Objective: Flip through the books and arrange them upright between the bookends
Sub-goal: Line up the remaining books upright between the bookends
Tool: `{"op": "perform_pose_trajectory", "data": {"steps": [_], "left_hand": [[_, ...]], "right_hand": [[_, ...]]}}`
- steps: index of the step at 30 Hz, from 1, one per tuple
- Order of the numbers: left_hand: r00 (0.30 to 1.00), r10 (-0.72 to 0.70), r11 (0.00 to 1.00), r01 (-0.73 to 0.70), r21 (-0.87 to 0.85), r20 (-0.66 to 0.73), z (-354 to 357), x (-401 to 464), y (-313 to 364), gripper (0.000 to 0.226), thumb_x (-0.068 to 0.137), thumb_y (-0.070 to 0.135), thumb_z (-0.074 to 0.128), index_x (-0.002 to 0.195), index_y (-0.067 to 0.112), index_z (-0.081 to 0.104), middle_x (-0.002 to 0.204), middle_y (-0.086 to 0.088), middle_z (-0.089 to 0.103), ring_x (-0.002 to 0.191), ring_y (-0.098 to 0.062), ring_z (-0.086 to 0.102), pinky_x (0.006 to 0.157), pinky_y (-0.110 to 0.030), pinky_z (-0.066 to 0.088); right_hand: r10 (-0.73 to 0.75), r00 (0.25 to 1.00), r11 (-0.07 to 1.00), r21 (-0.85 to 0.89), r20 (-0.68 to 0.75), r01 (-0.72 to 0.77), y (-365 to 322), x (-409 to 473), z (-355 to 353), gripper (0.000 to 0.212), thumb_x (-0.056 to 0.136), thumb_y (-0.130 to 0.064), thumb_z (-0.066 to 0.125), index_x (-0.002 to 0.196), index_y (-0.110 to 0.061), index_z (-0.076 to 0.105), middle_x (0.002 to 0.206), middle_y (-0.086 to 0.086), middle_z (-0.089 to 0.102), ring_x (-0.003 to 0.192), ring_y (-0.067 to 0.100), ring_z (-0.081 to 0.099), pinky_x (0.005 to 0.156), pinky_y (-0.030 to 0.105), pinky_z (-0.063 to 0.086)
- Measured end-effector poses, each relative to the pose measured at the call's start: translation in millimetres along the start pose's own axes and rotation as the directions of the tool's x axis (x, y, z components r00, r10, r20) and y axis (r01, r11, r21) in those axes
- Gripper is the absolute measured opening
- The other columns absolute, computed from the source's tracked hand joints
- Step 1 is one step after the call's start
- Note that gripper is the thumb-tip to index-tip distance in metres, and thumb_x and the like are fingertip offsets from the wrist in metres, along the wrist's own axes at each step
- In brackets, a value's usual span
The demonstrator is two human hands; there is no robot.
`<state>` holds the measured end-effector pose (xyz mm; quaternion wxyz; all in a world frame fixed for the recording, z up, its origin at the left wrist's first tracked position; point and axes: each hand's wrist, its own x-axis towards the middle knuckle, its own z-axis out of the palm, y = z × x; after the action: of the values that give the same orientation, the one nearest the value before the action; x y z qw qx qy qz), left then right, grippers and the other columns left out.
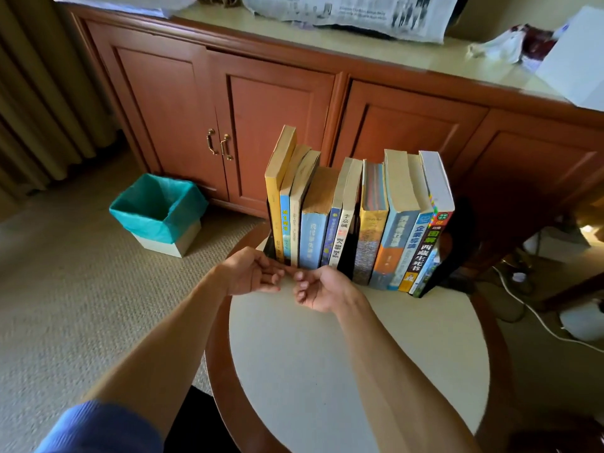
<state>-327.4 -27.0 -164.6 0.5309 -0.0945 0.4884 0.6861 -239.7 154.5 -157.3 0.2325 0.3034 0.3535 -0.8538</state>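
A row of several books [359, 223] stands upright, spines toward me, at the far edge of the round table [359, 354]. A black bookend [270, 246] closes the row on the left and another black bookend [436, 273] on the right. A dark gap [349, 253] splits the row near its middle. My left hand [251, 273] and my right hand [318, 287] hover palms-up just in front of the left books, fingers loosely curled and apart, holding nothing.
A wooden cabinet [261, 119] stands behind the table, with newspaper [359, 11] and papers on top. A bin with a teal liner [157, 210] sits on the carpet at left. White cables [529, 308] run over the floor at right.
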Motion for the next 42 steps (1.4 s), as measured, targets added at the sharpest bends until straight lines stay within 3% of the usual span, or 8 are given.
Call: {"op": "perform_pose_trajectory", "data": {"steps": [6,9,13,17,22,29,34,42], "left_hand": [[0.999,0.051,0.993,-0.050,-0.106,0.002,26.0,1.2,-18.4,0.037,0.097,-0.001,0.028,0.108,-0.008,0.062,0.077,-0.015,0.067,0.059,-0.019,0.064,0.061,-0.037,0.063],[0.999,0.044,0.994,-0.045,-0.101,-0.016,27.6,5.8,-19.0,0.042,0.097,-0.001,0.024,0.116,-0.010,0.060,0.078,-0.016,0.067,0.060,-0.020,0.066,0.063,-0.041,0.064],[0.997,0.051,0.998,-0.054,-0.046,-0.055,27.6,9.2,-19.5,0.054,0.092,-0.002,0.025,0.136,-0.013,0.055,0.084,-0.014,0.067,0.064,-0.019,0.067,0.069,-0.044,0.064],[0.996,0.069,0.997,-0.072,-0.043,-0.056,33.9,5.5,-23.6,0.055,0.089,-0.005,0.026,0.132,-0.013,0.059,0.086,-0.015,0.067,0.067,-0.019,0.066,0.070,-0.042,0.065],[1.000,0.015,1.000,-0.015,0.001,0.025,68.4,6.3,-49.5,0.052,0.087,-0.009,0.024,0.119,-0.013,0.065,0.077,-0.016,0.065,0.060,-0.023,0.065,0.063,-0.039,0.064],[0.993,0.048,0.999,-0.047,-0.009,0.106,144.5,49.6,-77.6,0.058,0.086,-0.014,0.022,0.136,-0.016,0.053,0.084,-0.017,0.066,0.065,-0.023,0.066,0.066,-0.039,0.063],[0.993,0.027,1.000,-0.025,-0.013,0.119,148.0,60.8,-68.1,0.057,0.086,-0.016,0.020,0.127,-0.013,0.060,0.100,-0.023,0.067,0.071,-0.025,0.070,0.070,-0.040,0.064],[0.993,0.029,0.999,-0.024,-0.044,0.113,148.8,63.1,-70.2,0.059,0.085,-0.013,0.019,0.126,-0.011,0.063,0.104,-0.020,0.069,0.077,-0.023,0.071,0.079,-0.039,0.065]], "right_hand": [[-0.149,0.989,0.983,0.107,0.008,0.148,17.1,-18.6,-22.9,0.036,0.076,0.007,0.037,0.099,0.005,0.066,0.061,-0.001,0.050,0.045,0.011,0.040,0.054,0.026,0.027],[-0.133,0.984,0.990,0.028,-0.122,0.137,9.8,-12.1,-15.7,0.045,0.082,0.008,0.027,0.093,0.004,0.070,0.050,-0.004,0.040,0.038,0.010,0.036,0.046,0.022,0.027],[-0.165,0.956,0.986,-0.038,-0.244,0.161,2.8,-11.4,-2.8,0.044,0.058,0.004,0.028,0.077,0.004,0.068,0.044,-0.003,0.034,0.034,0.011,0.029,0.048,0.024,0.019],[-0.179,0.949,0.983,-0.081,-0.258,0.164,4.0,-22.7,-2.8,0.038,0.056,0.003,0.028,0.071,0.001,0.063,0.045,-0.002,0.034,0.034,0.013,0.029,0.049,0.024,0.019],[-0.280,0.899,0.952,-0.221,-0.337,0.213,10.3,-48.1,-53.9,0.042,0.066,0.014,0.022,0.082,0.002,0.059,0.045,0.002,0.034,0.038,0.013,0.030,0.046,0.021,0.022],[-0.339,0.858,0.940,-0.164,-0.384,0.298,-15.2,-88.2,-123.5,0.038,0.074,0.016,0.022,0.078,0.007,0.059,0.047,0.006,0.038,0.038,0.015,0.034,0.040,0.024,0.027],[-0.317,0.861,0.933,-0.292,-0.399,0.208,-28.4,-77.6,-114.4,0.035,0.080,0.015,0.021,0.071,0.005,0.053,0.045,0.010,0.049,0.034,0.015,0.033,0.038,0.022,0.024],[-0.211,0.902,0.967,-0.217,-0.376,0.136,-40.6,-65.9,-124.2,0.039,0.090,0.004,0.019,0.081,0.005,0.057,0.058,0.016,0.053,0.034,0.014,0.032,0.037,0.018,0.024]]}}
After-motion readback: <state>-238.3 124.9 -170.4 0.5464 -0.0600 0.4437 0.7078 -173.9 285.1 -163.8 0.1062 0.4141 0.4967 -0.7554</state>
